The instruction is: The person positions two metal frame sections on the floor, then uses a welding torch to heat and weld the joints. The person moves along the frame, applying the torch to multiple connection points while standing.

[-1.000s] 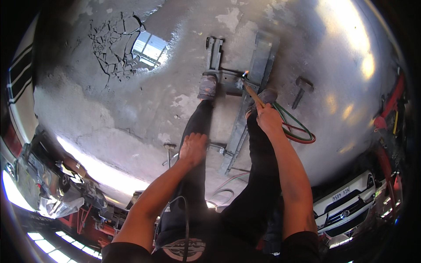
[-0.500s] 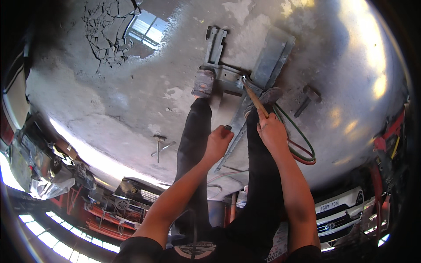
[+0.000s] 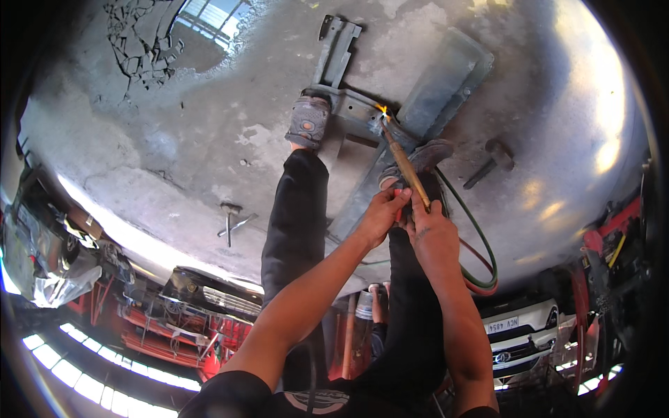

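Note:
My right hand is closed around the rear of a brass-coloured gas torch, which slants up and left. A small yellow-orange flame burns at its tip, against a joint of a grey metal frame on the floor. Close beside the torch's rear end, my left hand pinches a small red piece. Whether that piece belongs to the torch or is separate, I cannot tell. Both my feet, in worn dark footwear, rest by or on the frame.
Green and red hoses loop at the right of my right leg. A hammer lies beyond them. Another hammer and a tool lie at left. Cracked floor is far left. Behind me are parked vehicles and another person.
A flame now shows at the torch tip. My left hand has moved right, from beside my knee to the torch's rear end. The small dark thing it held no longer shows clearly.

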{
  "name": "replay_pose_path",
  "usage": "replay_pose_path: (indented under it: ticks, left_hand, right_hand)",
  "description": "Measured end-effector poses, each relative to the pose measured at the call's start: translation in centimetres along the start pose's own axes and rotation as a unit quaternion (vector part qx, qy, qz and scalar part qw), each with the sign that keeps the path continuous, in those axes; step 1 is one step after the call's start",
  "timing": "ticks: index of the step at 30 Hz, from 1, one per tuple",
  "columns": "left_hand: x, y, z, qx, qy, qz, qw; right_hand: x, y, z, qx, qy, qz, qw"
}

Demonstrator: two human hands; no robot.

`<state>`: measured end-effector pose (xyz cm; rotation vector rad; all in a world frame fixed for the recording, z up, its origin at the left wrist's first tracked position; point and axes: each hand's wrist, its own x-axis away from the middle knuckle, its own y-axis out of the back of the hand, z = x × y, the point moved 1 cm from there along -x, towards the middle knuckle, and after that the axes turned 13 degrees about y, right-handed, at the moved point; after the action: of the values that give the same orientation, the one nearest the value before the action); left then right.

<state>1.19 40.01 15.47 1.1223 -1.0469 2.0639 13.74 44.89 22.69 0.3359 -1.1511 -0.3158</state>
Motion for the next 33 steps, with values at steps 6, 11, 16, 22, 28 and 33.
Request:
replay_pose_path:
  ticks: [6,11,16,22,28,33]
  left_hand:
    - [-1.6,0.9,-0.2,0.056,0.033,0.044,0.997]
    - [-1.5,1.8,-1.0,-0.019,0.015,0.023,0.999]
    - [-0.7,3.4,-2.0,0.024,-0.007,-0.016,1.0]
    - [1.2,1.7,-3.5,0.026,-0.024,-0.015,0.999]
    - [1.2,2.4,-2.2,0.004,-0.032,-0.015,0.999]
    - [2.7,-0.7,0.6,-0.115,-0.087,0.012,0.989]
  right_hand:
    - [0.6,0.8,1.4,0.022,0.014,-0.019,0.999]
    - [2.5,2.3,2.8,-0.177,0.004,-0.009,0.984]
    - [5.1,0.4,-9.4,-0.147,-0.054,-0.053,0.986]
    - [4.9,-10.7,-13.9,-0.535,-0.261,0.11,0.796]
    - [12.5,-10.3,-16.5,-0.623,-0.254,-0.099,0.733]
    - [39.7,-22.3,-19.3,-0.392,-0.551,-0.421,0.605]
